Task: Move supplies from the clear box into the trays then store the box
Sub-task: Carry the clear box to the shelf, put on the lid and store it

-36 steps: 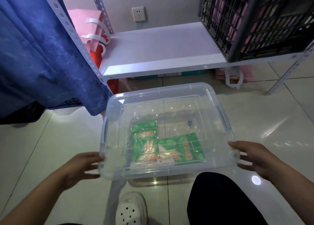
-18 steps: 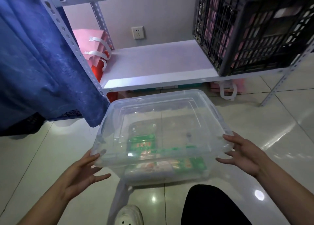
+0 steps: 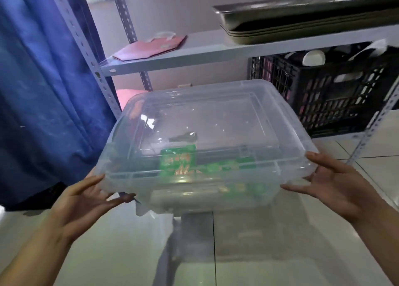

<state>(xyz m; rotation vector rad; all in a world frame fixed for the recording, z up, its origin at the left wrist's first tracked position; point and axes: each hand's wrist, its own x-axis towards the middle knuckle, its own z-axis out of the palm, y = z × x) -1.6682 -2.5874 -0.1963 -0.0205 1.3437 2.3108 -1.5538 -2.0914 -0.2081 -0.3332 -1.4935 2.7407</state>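
Both hands, left (image 3: 86, 201) and right (image 3: 336, 186), press straight-fingered against the sides of the lidded box (image 3: 207, 143) (green packets (image 3: 179, 162) inside), mid-frame above the floor (image 3: 121, 253), before the shelf (image 3: 216, 50).

— The box (image 3: 216, 121)? Clear, smooth plastic, glossy on the lid. Green packets (image 3: 179, 160) inside look like shiny film.

— And around it?

— Dull metal trays (image 3: 291, 26), black plastic crate (image 3: 336, 104), blue cloth curtain (image 3: 43, 80), glossy floor tiles (image 3: 112, 253).

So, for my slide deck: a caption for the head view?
Both hands, left hand and right hand, lift the lidded clear box before shelves.
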